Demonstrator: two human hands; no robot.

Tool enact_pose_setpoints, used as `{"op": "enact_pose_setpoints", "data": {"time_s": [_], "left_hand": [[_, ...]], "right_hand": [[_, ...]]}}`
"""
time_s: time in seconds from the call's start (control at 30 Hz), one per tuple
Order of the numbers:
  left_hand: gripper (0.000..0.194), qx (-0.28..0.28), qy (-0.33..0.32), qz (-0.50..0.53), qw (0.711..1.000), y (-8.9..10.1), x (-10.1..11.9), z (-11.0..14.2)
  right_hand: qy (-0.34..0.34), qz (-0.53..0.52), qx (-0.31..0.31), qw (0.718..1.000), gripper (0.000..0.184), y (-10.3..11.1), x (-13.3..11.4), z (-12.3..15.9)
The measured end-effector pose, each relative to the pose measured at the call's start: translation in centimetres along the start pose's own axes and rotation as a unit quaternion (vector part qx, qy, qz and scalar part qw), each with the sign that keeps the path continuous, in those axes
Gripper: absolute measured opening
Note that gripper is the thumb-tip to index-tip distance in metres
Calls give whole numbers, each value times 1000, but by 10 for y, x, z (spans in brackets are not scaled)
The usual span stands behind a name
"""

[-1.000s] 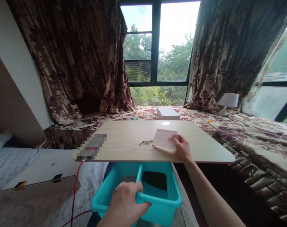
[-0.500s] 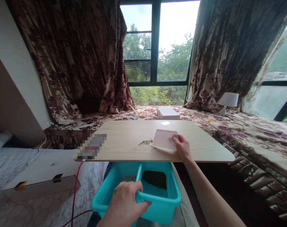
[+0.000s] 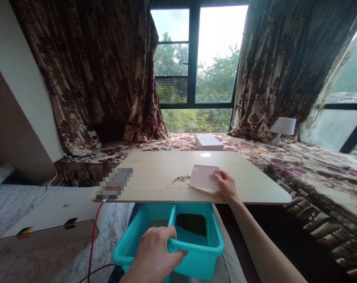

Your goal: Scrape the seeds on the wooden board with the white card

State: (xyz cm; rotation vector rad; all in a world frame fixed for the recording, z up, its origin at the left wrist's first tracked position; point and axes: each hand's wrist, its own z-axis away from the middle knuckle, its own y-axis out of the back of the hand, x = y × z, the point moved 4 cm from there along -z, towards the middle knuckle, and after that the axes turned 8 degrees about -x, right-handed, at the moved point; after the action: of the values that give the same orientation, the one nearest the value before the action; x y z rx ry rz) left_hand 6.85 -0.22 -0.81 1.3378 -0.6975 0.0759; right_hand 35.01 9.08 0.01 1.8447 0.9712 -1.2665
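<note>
My right hand (image 3: 227, 188) grips a pale pink flat scraper card (image 3: 204, 177), its lower edge resting on the light wooden tabletop (image 3: 154, 173). A small heap of dark crumbs (image 3: 181, 179) lies just left of the card. Below the table's near edge my left hand (image 3: 154, 255) is closed over the front rim and middle divider of a turquoise plastic bin (image 3: 209, 251). The bin's right compartment holds a dark granular pile (image 3: 191, 223); the left compartment shows a thin grey layer.
A pixelated patch (image 3: 114, 183) lies at the table's left front. A red cable (image 3: 93, 236) hangs down from there. A cardboard box (image 3: 48, 220) lies on the bed at left. Behind the table are a white box (image 3: 209, 142), a white lamp (image 3: 282, 129), and floral curtains at the window.
The card has tipped slightly, its lower edge shifting a little left toward the crumbs. The left hand keeps its hold on the bin. The view has dipped a little.
</note>
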Motion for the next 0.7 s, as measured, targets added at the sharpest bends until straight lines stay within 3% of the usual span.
{"op": "enact_pose_setpoints", "data": {"time_s": [0.2,0.43,0.7], "left_hand": [[10,5,-1,2,1000,0,-1,1],[10,-6,6,-13,1000,2,-1,0],[9,-13,12,-33,999,5,0,2]], "right_hand": [[-15,-43,-67,997,28,2,-3,13],[0,-24,4,1000,33,0,-2,3],[5,-8,-27,1000,32,-11,-1,-6]]}}
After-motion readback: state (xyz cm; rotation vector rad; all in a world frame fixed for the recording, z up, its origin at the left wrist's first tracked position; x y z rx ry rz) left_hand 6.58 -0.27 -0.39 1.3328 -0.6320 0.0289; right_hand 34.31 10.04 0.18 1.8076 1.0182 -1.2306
